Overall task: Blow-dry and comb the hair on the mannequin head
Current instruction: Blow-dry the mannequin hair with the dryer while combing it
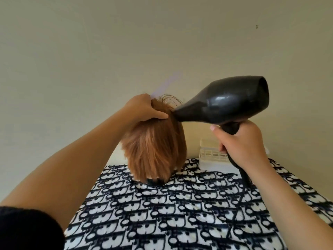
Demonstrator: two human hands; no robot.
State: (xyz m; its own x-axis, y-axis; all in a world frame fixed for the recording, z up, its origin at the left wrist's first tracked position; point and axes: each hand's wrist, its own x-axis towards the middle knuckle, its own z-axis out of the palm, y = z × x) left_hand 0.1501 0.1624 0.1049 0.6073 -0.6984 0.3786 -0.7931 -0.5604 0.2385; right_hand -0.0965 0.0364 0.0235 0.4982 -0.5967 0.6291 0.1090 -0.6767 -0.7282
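Note:
A mannequin head with short ginger hair (153, 150) stands on the patterned table, its back toward me. My left hand (144, 110) sits on the crown and grips a pale lilac comb (162, 86), blurred, that sticks up past the hair. My right hand (239, 143) grips the handle of a black hair dryer (228, 103). The dryer's nozzle points left and nearly touches the hair at the top right of the head. A few strands lift at the crown.
A black-and-white patterned cloth (180, 213) covers the table. A white slotted basket (214, 156) stands behind my right hand by the wall. The dryer's black cord (242, 192) trails down across the cloth. A plain wall lies close behind.

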